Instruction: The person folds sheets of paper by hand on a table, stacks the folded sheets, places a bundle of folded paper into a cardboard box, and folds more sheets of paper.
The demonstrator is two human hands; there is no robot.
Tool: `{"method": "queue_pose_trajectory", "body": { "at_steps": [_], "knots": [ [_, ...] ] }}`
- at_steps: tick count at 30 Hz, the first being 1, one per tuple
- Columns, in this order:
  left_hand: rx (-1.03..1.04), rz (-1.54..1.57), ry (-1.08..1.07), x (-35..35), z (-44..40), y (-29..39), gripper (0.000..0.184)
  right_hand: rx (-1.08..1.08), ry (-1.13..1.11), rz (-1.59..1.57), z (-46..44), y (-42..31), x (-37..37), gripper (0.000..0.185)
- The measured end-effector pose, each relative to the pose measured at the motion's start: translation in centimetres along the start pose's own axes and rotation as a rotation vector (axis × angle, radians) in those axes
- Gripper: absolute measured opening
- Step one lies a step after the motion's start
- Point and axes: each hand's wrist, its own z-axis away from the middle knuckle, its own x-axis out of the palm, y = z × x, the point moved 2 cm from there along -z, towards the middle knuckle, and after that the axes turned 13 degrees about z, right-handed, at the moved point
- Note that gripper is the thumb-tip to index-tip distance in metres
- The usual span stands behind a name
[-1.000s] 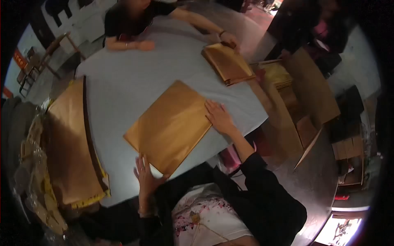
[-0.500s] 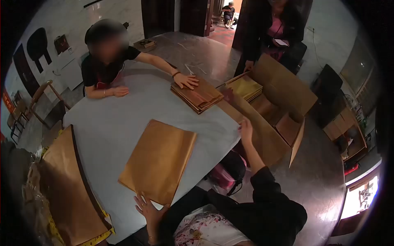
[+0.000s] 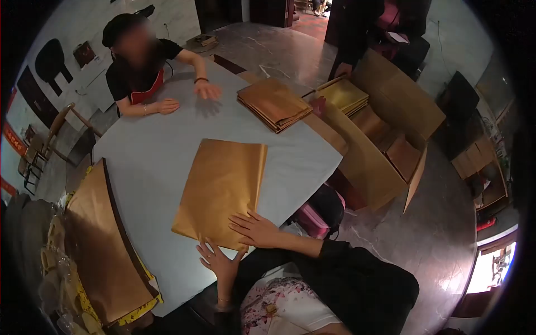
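A flat, folded-looking piece of brown kraft paper (image 3: 220,184) lies on the grey-white table (image 3: 145,151) in front of me. At its lower edge rests my left hand (image 3: 219,262), fingers spread and touching the paper. My right hand (image 3: 254,229) lies flat on the lower right part of the same paper, fingers stretched out. Neither hand grips anything. Farther back on the table sits a stack of similar brown paper pieces (image 3: 273,100).
Across the table sits a co-worker, one hand (image 3: 207,89) raised over the tabletop. An open cardboard box (image 3: 363,151) with stacked paper stands at the right. Brown sheets with yellow tape (image 3: 100,240) lie at the left. A pink-and-black bag (image 3: 321,215) is below the table edge.
My right hand has come from the table's right edge onto the brown paper. The co-worker's hand has left the paper stack and moved left. My view has shifted slightly.
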Motion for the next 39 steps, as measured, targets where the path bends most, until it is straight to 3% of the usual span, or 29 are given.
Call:
{"method": "queue_pose_trajectory", "body": {
  "at_steps": [3, 6, 7, 11, 13, 15, 20, 24, 39],
  "knots": [
    [0.008, 0.011, -0.023, -0.1, -0.3, 0.0, 0.107, 0.006, 0.029, 0.035, -0.1, 0.6, 0.0, 0.054],
    [-0.008, 0.044, 0.077, -0.3, -0.8, 0.3, 0.084, 0.008, 0.0, 0.03, 0.0, 0.4, 0.0, 0.056],
    [0.074, 0.082, 0.154, 0.0, -1.1, -0.3, 0.072, -0.002, -0.012, 0.008, 0.2, 0.6, 0.1, 0.056],
    [0.073, 0.045, 0.116, -1.5, -3.5, -0.8, 0.057, 0.015, -0.078, 0.079, -0.5, 0.6, -1.4, 0.055],
    [0.055, -0.007, 0.123, -3.0, -4.4, -1.3, 0.057, -0.003, -0.18, 0.104, -1.2, 0.5, -1.8, 0.054],
    [0.093, -0.054, 0.186, -3.5, -4.9, -2.9, 0.06, 0.005, -0.041, 0.023, -0.8, 0.6, -1.7, 0.053],
    [0.181, -0.114, 0.222, -4.1, -4.9, -3.6, 0.071, 0.013, -0.056, -0.005, -0.9, 0.5, -1.9, 0.055],
    [0.044, -0.091, 0.14, -4.8, -5.5, -3.6, 0.092, 0.018, -0.062, -0.004, -0.7, 0.7, -1.5, 0.055],
    [-0.051, -0.136, 0.039, -5.7, -6.4, -3.4, 0.109, 0.016, -0.072, -0.003, -0.7, 0.7, -1.5, 0.056]
  ]
}}
